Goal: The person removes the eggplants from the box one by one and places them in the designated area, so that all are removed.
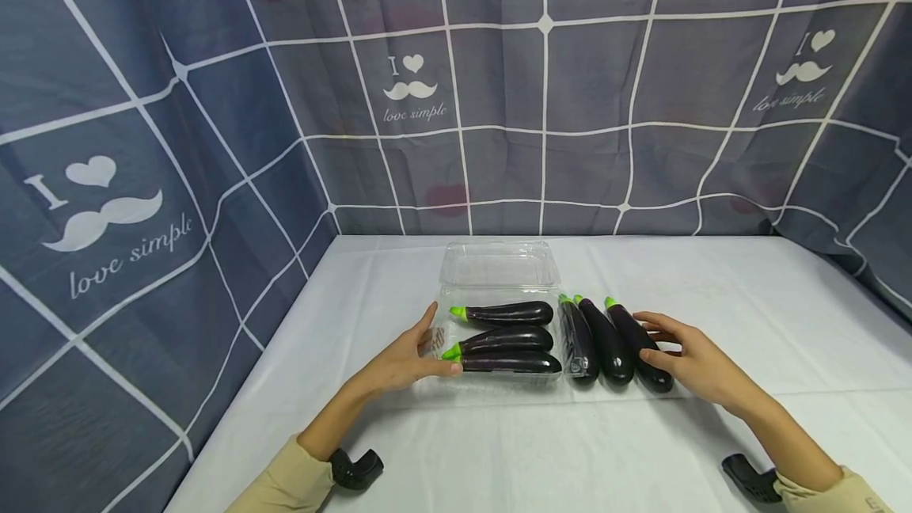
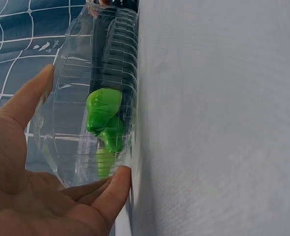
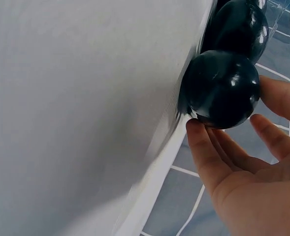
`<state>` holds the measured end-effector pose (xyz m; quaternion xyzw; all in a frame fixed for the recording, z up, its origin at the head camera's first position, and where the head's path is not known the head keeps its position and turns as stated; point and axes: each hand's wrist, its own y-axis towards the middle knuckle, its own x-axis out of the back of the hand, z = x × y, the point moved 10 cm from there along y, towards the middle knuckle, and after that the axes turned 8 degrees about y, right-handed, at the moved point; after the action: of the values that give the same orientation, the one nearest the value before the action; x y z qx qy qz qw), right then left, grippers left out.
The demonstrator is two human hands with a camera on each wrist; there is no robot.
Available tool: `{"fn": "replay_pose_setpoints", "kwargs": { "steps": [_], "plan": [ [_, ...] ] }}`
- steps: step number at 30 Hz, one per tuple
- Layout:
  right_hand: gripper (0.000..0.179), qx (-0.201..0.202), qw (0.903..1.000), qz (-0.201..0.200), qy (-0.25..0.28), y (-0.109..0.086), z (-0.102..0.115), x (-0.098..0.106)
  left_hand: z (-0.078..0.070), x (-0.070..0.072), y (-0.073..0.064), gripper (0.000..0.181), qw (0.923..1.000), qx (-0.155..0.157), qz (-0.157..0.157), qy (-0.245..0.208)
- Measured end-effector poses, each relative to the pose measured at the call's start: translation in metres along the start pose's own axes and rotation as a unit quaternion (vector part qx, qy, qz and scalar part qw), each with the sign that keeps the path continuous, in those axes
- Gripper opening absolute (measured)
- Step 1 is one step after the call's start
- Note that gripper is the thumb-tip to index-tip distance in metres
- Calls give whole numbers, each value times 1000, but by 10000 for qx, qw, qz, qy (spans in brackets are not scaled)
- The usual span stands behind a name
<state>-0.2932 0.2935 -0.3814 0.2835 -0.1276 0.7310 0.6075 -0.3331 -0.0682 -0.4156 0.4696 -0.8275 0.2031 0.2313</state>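
A clear plastic container (image 1: 502,290) lies unfolded on the table, its lid (image 1: 500,264) tipped back behind it. Inside, three dark purple eggplants with green stems lie crosswise: a back one (image 1: 509,313), a middle one (image 1: 507,339) and a front one (image 1: 509,362). My left hand (image 1: 404,356) holds the container's left end, thumb at the front corner, fingers along the side. Right of the container, three more eggplants lie lengthwise, side by side. On the rightmost eggplant (image 1: 639,345) is my right hand (image 1: 687,356), thumb on its near part and fingers around its far side.
A white cloth covers the table (image 1: 513,450). Dark checked curtains (image 1: 499,101) stand behind it and at both sides. Beside the other lengthwise eggplants, the leftmost (image 1: 580,343) overlaps the container's right edge. Black wrist mounts show on the left (image 1: 358,471) and right (image 1: 751,480).
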Motion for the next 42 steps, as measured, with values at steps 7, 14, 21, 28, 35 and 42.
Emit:
{"fn": "replay_pose_setpoints", "kwargs": {
  "steps": [7,14,21,28,35,42],
  "plan": [
    [52,2,10000,-30,-41,0,0,-1,1,0,-1,116,10000,15,3,-36],
    [53,-119,9999,-121,0,-1,-3,1,0,1,-1,116,10000,14,-22,-17],
    [52,-108,9998,-184,3,-3,0,2,1,1,-1,114,10000,23,-27,-21],
    [52,-86,9999,-126,-38,-1,0,0,1,1,0,114,10000,3,-36,-3],
    [54,-179,9997,-138,29,-3,3,0,2,2,-1,115,10000,36,-40,26],
    [57,-222,9994,-241,-67,-8,9,8,1,0,0,114,10000,-3,3,7]
  ]
}}
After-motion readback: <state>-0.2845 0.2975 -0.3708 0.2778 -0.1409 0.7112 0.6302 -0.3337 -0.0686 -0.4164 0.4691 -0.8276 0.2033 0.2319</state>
